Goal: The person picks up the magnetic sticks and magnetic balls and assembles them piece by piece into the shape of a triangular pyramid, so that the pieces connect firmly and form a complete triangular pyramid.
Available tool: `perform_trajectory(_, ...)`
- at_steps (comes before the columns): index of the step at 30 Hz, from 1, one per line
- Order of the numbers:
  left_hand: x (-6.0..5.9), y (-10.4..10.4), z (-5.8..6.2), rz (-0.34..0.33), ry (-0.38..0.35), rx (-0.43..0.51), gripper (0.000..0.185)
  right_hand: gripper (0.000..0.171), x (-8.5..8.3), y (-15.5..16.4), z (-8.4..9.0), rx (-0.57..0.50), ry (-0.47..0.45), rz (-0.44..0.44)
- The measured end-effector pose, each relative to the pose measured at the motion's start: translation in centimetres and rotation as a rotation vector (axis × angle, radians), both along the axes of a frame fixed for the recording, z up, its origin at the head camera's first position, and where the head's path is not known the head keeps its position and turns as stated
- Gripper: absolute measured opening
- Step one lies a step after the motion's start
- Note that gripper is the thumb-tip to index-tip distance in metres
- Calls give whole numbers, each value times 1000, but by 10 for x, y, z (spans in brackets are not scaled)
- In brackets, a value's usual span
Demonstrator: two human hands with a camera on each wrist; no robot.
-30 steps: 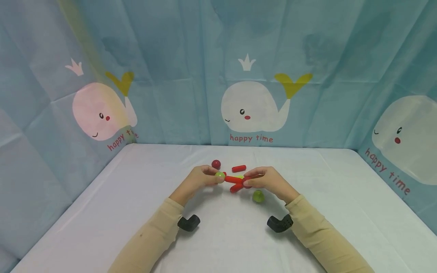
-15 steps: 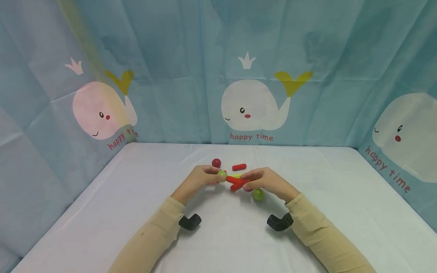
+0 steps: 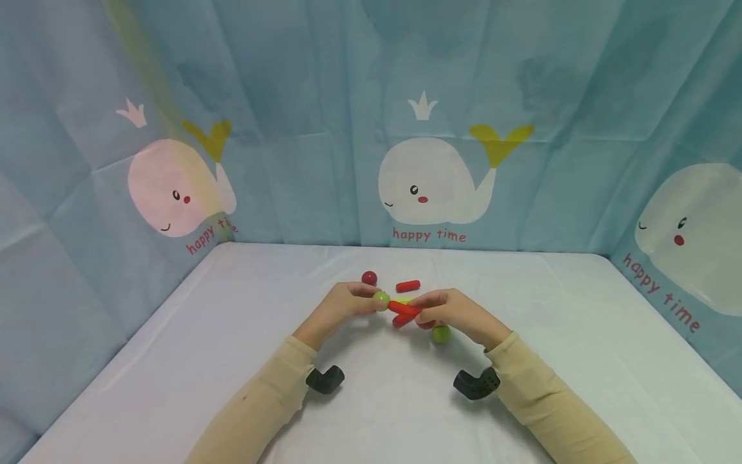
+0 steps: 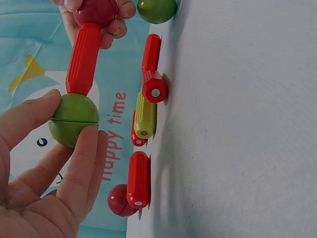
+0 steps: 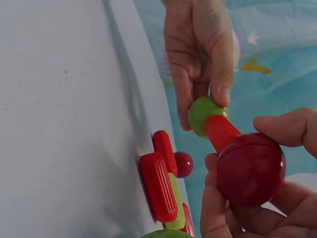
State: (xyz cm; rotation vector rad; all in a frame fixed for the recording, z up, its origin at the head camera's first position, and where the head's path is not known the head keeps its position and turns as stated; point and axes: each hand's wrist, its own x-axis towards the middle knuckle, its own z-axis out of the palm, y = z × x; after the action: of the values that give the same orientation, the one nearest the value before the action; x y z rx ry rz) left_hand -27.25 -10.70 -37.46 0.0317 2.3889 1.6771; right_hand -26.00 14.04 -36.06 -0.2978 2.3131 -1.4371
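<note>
My left hand [image 3: 344, 309] pinches a light green ball [image 4: 74, 121] between thumb and fingertips. Out of that ball runs a ribbed red stick [image 4: 83, 59], its other end meeting a dark red ball [image 5: 251, 171]. My right hand [image 3: 464, 316] grips the dark red ball with thumb and curled fingers, and partly hides it in the head view. The joined pieces are held above the table. Beneath them lie a yellow-green stick [image 4: 145, 116] and several red sticks, one with its end toward the left wrist camera [image 4: 155, 89].
A second dark red ball [image 3: 369, 278] and a red stick [image 3: 408, 286] lie farther back on the white tablecloth [image 3: 394, 412]. Another green ball [image 3: 441, 334] sits just below my right hand. A blue whale-print curtain [image 3: 313, 180] stands behind the table. Each wrist wears a black device.
My left hand has moved slightly right with the green ball. The dark red ball and its end of the red stick have dipped lower, and my right fingers cover more of the ball.
</note>
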Motion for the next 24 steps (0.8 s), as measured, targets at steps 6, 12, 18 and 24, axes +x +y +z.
perform_trajectory(6, -1, 2, 0, 12, -3, -17, 41, 37, 0, -2, 1, 7, -15, -3)
perform_trajectory(12, 0, 1, 0, -2, 7, 8, 40, 36, 1, -3, 1, -11, -14, 14)
perform_trajectory(18, 0, 0, 0, -12, 7, 7, 41, 36, 1, -2, 1, -23, 4, 23)
perform_trajectory(24, 4, 2, 2, -63, 13, -14, 43, 35, 2, -3, 0, -39, -12, 9)
